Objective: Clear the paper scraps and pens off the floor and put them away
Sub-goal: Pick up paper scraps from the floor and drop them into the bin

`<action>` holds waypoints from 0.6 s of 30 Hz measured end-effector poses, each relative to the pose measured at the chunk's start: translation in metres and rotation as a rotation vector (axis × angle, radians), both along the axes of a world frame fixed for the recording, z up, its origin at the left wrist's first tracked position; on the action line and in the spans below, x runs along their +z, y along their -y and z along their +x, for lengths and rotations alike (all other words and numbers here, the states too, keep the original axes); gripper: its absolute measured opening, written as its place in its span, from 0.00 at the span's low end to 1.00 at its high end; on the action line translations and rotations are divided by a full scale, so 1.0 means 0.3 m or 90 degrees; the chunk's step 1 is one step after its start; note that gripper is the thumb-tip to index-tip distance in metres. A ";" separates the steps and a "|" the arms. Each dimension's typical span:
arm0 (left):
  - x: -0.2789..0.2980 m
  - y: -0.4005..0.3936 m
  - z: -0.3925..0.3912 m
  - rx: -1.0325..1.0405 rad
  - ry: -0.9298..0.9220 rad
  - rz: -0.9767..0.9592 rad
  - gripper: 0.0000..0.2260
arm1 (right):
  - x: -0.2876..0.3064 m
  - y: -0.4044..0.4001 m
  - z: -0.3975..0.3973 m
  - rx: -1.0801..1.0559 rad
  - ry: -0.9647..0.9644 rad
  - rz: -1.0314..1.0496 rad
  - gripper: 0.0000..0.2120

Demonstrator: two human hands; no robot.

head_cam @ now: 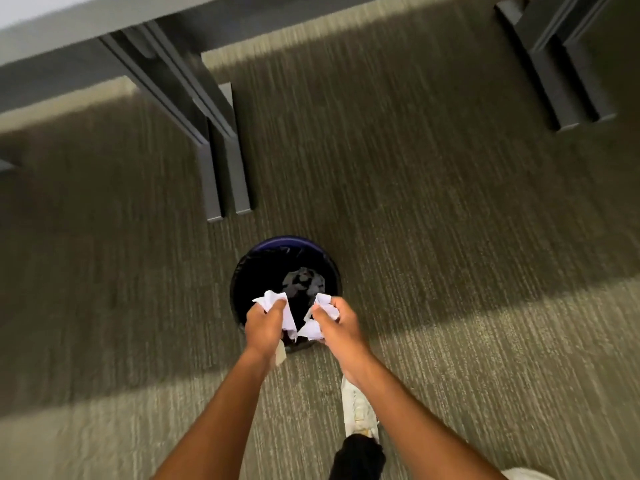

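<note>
Far left: grey-olive ribbed carpet floor point(104, 271), blurred, banded with shade across the middle and lighter strips near and far. Upper left: dark grey metal desk legs point(221, 150) running down to flat feet on the carpet, under a grey desk edge point(69, 36).

Centre: round black waste bin with a black liner and bluish rim point(284, 241), standing on the carpet just beyond the desk feet. Pale crumpled scraps point(304, 280) lying at the bottom of the bin, dim.

Left hand point(265, 329) held over the near left part of the bin mouth, fingers and thumb curled round a white crumpled paper scrap point(273, 301); paper poking out above the knuckles and trailing down toward the middle. A small pale piece point(281, 353) hanging below the wrist; whether held or loose, cannot tell.

Right hand point(337, 327) just beside it, over the near right part of the bin mouth, fingers curled and pinching a second white crumpled paper scrap point(320, 315). Lower tips of the two scraps nearly meeting between the hands; touching or apart, cannot tell.

Below right hand: white shoe point(358, 407) on the carpet, dark trouser hem point(356, 455) above it. No pens identifiable anywhere in view.

Upper right: second set of dark grey desk legs point(561, 71), well apart from the bin.
</note>
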State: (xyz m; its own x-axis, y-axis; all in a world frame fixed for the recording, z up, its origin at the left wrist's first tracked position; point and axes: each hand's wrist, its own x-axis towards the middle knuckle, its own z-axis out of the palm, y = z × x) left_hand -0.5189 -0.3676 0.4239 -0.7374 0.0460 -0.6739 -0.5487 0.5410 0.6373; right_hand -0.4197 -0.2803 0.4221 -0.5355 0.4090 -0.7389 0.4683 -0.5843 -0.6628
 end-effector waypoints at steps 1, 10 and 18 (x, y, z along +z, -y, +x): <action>-0.005 0.007 -0.016 0.016 0.002 0.003 0.08 | -0.008 0.015 -0.023 0.005 0.002 0.002 0.05; -0.046 0.025 -0.104 0.135 -0.002 0.015 0.07 | -0.057 0.111 -0.150 -0.014 -0.008 -0.055 0.11; -0.076 -0.018 -0.183 0.100 -0.028 0.035 0.07 | -0.115 0.107 -0.237 -0.056 -0.019 -0.086 0.20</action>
State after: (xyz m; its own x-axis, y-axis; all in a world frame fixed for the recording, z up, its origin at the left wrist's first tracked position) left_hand -0.5738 -0.3623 0.4012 -0.7675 -0.0368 -0.6400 -0.5946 0.4141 0.6892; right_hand -0.4909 -0.3124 0.3876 -0.5245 0.3536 -0.7746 0.3926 -0.7068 -0.5885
